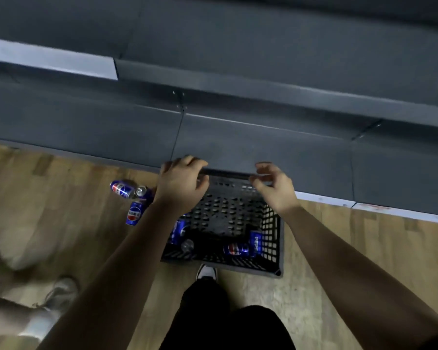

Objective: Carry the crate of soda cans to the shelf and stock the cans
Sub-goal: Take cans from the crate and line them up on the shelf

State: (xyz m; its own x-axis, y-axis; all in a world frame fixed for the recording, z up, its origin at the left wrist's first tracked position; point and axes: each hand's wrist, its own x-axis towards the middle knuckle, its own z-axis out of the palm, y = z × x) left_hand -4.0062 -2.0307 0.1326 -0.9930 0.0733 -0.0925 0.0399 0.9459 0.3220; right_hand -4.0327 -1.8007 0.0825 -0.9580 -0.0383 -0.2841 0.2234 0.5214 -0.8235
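Pretty dim in here. A dark grey metal shelving unit (pixel 263 145) fills the top half, tiers stepping back. Below it there's a light brown wood-plank floor (pixel 61 173), with a paler worn patch (pixel 263 296) further out. A white base strip (pixel 390 210) runs along the shelving's bottom right edge.

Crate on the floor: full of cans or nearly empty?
Nearly empty: the crate shows most of its perforated bottom bare, only a few cans lying along its near side. Loose cans lie outside on the floor.
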